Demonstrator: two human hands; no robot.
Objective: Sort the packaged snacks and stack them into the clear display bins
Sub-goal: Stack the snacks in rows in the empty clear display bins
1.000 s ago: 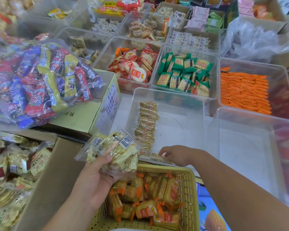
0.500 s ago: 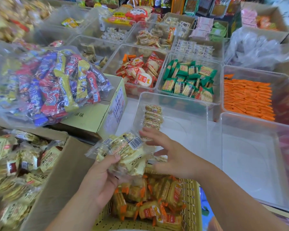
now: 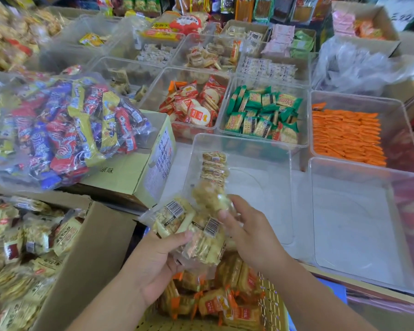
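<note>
My left hand (image 3: 157, 259) grips a bunch of pale yellow snack packets (image 3: 177, 218) with barcodes showing, low in the middle of the view. My right hand (image 3: 246, 230) pinches one packet (image 3: 215, 199) at the top of that bunch, its fingers curled round it. Just beyond stands a clear bin (image 3: 282, 187) with a short row of the same packets (image 3: 214, 167) stacked along its left side. To its right is a second clear bin (image 3: 359, 225) with nothing in it.
A yellow basket (image 3: 273, 304) of orange-trimmed packets sits under my hands. A cardboard box (image 3: 91, 247) of pale packets is at left, beside a big bag of mixed sweets (image 3: 58, 130) on a green carton (image 3: 139, 173). Filled bins of red, green and orange snacks line the back.
My right hand left the row in the clear bin, came back to the bunch in my left hand and took hold of a packet. The bunch shifted slightly right.
</note>
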